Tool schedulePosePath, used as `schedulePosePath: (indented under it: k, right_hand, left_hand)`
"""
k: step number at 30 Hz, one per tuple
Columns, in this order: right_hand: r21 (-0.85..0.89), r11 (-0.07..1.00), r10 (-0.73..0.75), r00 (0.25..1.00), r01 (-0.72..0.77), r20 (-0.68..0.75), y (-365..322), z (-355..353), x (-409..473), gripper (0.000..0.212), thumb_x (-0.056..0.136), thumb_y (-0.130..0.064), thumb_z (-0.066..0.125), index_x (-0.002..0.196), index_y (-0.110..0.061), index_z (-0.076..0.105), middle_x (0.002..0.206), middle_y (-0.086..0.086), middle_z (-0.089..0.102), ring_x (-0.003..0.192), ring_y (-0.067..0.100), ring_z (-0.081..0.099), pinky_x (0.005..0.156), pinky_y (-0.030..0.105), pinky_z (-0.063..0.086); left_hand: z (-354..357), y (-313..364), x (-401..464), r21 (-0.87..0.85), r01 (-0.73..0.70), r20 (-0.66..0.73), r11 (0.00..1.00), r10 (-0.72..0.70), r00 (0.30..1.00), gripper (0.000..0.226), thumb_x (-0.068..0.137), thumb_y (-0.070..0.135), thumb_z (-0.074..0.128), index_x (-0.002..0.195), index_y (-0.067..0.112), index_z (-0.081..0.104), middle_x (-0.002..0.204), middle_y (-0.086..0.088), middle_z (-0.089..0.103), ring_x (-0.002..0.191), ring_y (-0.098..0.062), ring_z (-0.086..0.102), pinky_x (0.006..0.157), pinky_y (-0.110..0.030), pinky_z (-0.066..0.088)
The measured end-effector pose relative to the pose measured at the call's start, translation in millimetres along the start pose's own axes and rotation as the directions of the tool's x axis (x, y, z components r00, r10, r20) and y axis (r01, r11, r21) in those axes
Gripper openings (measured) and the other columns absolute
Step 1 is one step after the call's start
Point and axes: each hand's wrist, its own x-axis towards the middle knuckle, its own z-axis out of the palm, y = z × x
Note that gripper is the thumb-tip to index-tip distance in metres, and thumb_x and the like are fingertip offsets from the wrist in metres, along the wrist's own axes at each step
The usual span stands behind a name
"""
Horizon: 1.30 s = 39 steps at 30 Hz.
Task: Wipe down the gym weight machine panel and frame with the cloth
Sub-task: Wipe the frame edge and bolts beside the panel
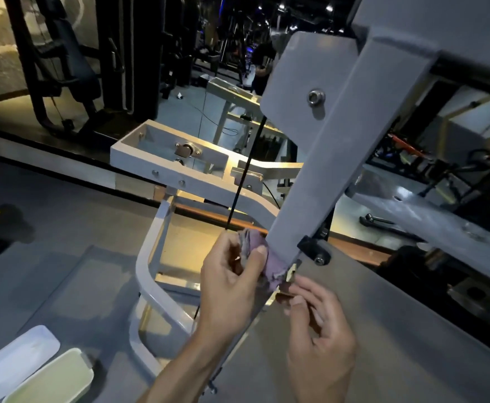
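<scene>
A grey metal panel (319, 158) of the weight machine slants down from the upper right to the centre. A crumpled purple cloth (267, 266) is pressed against its lower end. My left hand (232, 286) grips the cloth, thumb on top. My right hand (319, 335) sits just below and right of it, fingers curled, fingertips pinching at the cloth's lower edge near the panel's bottom corner. The white tubular frame (150, 257) of the machine curves down behind my left hand. A black cable (243, 175) runs down to the cloth.
Two lidded boxes, one white (17, 362) and one pale green (52, 379), lie on the floor at the bottom left. A black bracket with a bolt (316, 251) sticks out of the panel's lower edge. Dark gym machines stand at the back, and a person (262, 65) is far off.
</scene>
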Motion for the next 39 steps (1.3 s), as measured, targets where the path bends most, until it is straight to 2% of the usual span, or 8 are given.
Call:
schedulePosePath:
  k: [3, 10, 16, 23, 27, 30, 33, 39]
  right_hand:
    - [-0.019, 1.000, 0.003, 0.999, -0.004, -0.046, -5, 8, 0, 0.032, 0.091, -0.020, 0.061, 0.105, -0.048, 0.069, 0.095, -0.015, 0.077, 0.091, 0.012, 0.075, 0.084, 0.044, 0.060]
    - [-0.077, 0.997, -0.020, 0.998, 0.016, -0.055, -12, 11, -2, 0.028, 0.098, -0.012, 0.063, 0.104, -0.038, 0.070, 0.096, -0.012, 0.077, 0.095, 0.015, 0.074, 0.088, 0.050, 0.059]
    - [-0.224, 0.926, -0.342, 0.928, 0.305, -0.150, -62, -2, 5, 0.023, 0.092, -0.014, 0.065, 0.108, -0.028, 0.074, 0.097, -0.017, 0.077, 0.091, 0.008, 0.075, 0.082, 0.025, 0.059]
    - [-0.392, 0.828, -0.513, 0.823, 0.400, -0.245, -86, -26, 28, 0.020, 0.094, -0.006, 0.062, 0.108, -0.016, 0.071, 0.106, -0.007, 0.071, 0.105, 0.017, 0.067, 0.095, 0.025, 0.048]
    - [-0.461, 0.844, -0.398, 0.896, 0.274, -0.197, -71, -28, 43, 0.024, 0.090, -0.012, 0.060, 0.108, -0.024, 0.070, 0.106, -0.017, 0.067, 0.108, 0.000, 0.059, 0.092, 0.015, 0.041]
    - [-0.594, 0.753, -0.445, 0.883, 0.281, -0.147, -59, -24, 44, 0.021, 0.092, -0.013, 0.059, 0.103, -0.023, 0.072, 0.099, -0.022, 0.065, 0.107, -0.025, 0.043, 0.085, 0.026, 0.039]
    - [-0.619, 0.715, -0.512, 0.846, 0.326, -0.146, -53, -22, 45, 0.021, 0.092, -0.013, 0.056, 0.097, -0.020, 0.074, 0.093, -0.022, 0.062, 0.105, -0.030, 0.038, 0.084, 0.023, 0.034]
    - [-0.626, 0.707, -0.527, 0.836, 0.329, -0.156, -49, -21, 46, 0.019, 0.092, -0.015, 0.055, 0.093, -0.021, 0.073, 0.090, -0.016, 0.071, 0.097, -0.027, 0.041, 0.089, 0.019, 0.033]
  left_hand:
    - [0, 12, 14, 0.038, -0.125, 0.089, 0.991, 0.121, 0.989, 0.023, 0.099, 0.011, 0.064, 0.081, 0.014, 0.051, 0.069, 0.004, 0.052, 0.063, -0.010, 0.048, 0.055, -0.029, 0.042]
    - [-13, -9, 4, 0.018, 0.052, 0.108, 0.999, -0.053, 0.993, 0.029, 0.096, 0.005, 0.066, 0.076, 0.016, 0.048, 0.063, 0.010, 0.050, 0.059, -0.006, 0.045, 0.054, -0.022, 0.040]
    - [-1, 28, 30, 0.047, -0.215, 0.217, 0.976, 0.200, 0.956, 0.021, 0.096, 0.021, 0.066, 0.083, 0.016, 0.051, 0.072, 0.003, 0.053, 0.063, -0.012, 0.049, 0.056, -0.033, 0.044]
    - [-17, 6, 13, 0.149, -0.091, 0.238, 0.985, 0.053, 0.970, 0.021, 0.095, 0.020, 0.066, 0.082, 0.028, 0.051, 0.073, 0.014, 0.058, 0.063, -0.004, 0.051, 0.055, -0.019, 0.043]
    - [0, 45, 35, 0.063, -0.239, 0.297, 0.969, 0.210, 0.932, 0.016, 0.099, 0.020, 0.063, 0.087, 0.021, 0.052, 0.079, 0.004, 0.060, 0.068, -0.016, 0.059, 0.058, -0.043, 0.056]
    - [2, 58, 43, 0.062, -0.318, 0.369, 0.946, 0.274, 0.888, 0.017, 0.099, 0.015, 0.063, 0.091, 0.025, 0.053, 0.081, 0.008, 0.060, 0.066, -0.010, 0.057, 0.052, -0.030, 0.052]
    - [-8, 44, 32, 0.148, -0.429, 0.454, 0.891, 0.325, 0.830, 0.022, 0.098, 0.015, 0.063, 0.100, 0.036, 0.056, 0.090, 0.022, 0.059, 0.078, -0.002, 0.059, 0.060, -0.011, 0.045]
    - [0, 26, 25, 0.245, -0.673, 0.493, 0.698, 0.508, 0.706, 0.032, 0.082, 0.001, 0.077, 0.103, 0.021, 0.063, 0.090, 0.008, 0.055, 0.079, -0.005, 0.050, 0.065, -0.016, 0.042]
